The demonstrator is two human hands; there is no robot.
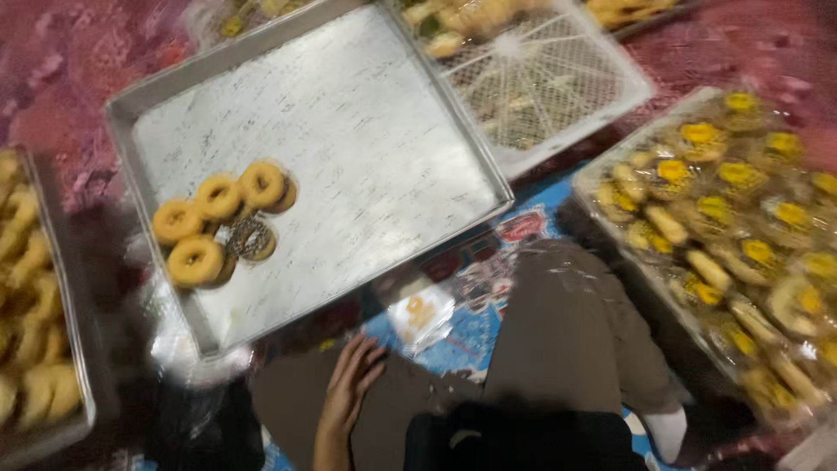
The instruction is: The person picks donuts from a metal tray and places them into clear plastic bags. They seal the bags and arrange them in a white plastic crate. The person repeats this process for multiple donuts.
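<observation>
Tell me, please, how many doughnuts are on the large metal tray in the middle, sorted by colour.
Yellow-glazed doughnuts: 4
Dark sprinkled doughnuts: 1
Total: 5

They sit clustered at the left side of the metal tray. Dark edges show under some yellow ones, so others may be hidden beneath; the blur prevents telling. One hand rests below the tray, touching none.

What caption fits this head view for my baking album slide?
A left hand rests on a knee beside a metal tray holding five ring doughnuts, with wrapped pastries to the side.
</observation>
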